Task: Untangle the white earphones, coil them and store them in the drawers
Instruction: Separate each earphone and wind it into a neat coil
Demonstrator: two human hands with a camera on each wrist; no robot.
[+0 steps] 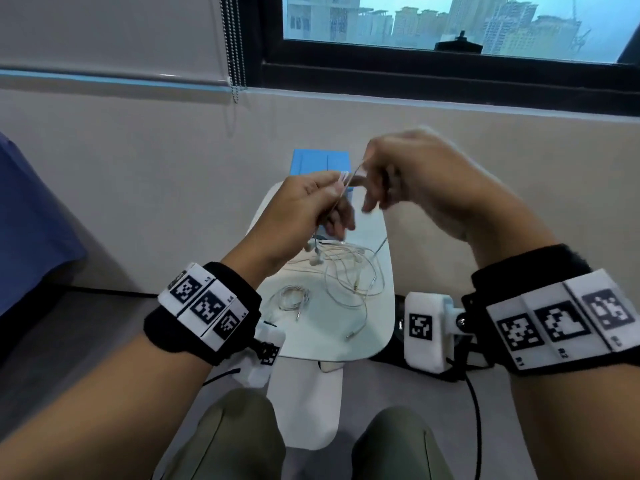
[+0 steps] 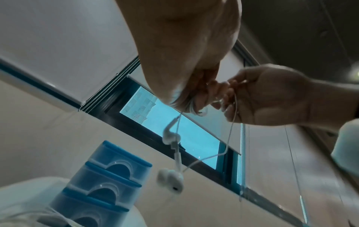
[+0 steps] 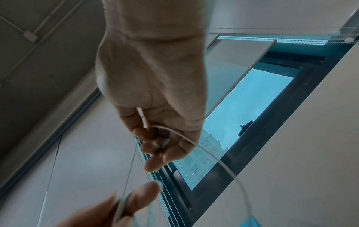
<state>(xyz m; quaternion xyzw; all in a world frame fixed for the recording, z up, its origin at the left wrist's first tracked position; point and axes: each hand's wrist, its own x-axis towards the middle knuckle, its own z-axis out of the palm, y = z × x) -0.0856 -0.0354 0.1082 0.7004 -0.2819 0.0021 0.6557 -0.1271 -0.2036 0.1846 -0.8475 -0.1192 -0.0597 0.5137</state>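
Both hands are raised over the small white table (image 1: 377, 334). My left hand (image 1: 334, 190) pinches several gathered loops of a white earphone cable (image 1: 343, 175), and two earbuds (image 2: 170, 178) dangle below it. My right hand (image 1: 363, 178) is close on the right and pinches the same cable (image 3: 134, 153) between thumb and fingertips. The cable runs taut between the two hands. A loose tangle of white earphones (image 1: 349, 271) lies on the table under the hands. A small coiled pair (image 1: 294, 299) lies at the table's front left. The blue drawers (image 1: 320, 161) stand at the far end, partly hidden by my hands.
The blue drawers (image 2: 108, 176) are stacked three high and all are closed. A beige wall and a dark-framed window (image 1: 450, 26) lie beyond the table. A blue cloth (image 1: 31, 220) is at the far left. My knees (image 1: 225, 441) are under the table's near edge.
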